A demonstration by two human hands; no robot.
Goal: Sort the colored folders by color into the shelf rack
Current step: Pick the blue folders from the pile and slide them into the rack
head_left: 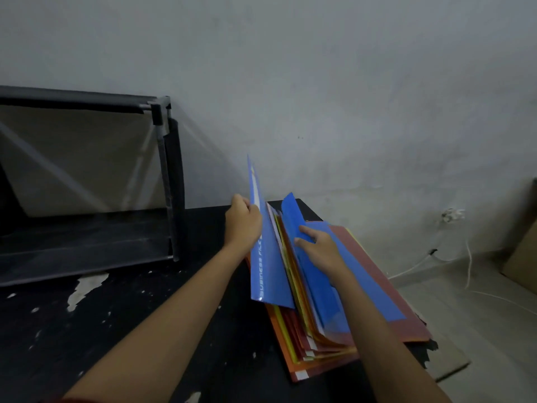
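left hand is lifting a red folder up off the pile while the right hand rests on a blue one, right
Not quite. The head view shows the left hand gripping a lifted folder that is blue, not red. The right hand does rest on a second blue folder in the pile.

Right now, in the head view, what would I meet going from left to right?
rack → left hand → blue folder held upright → right hand → red folder → cable
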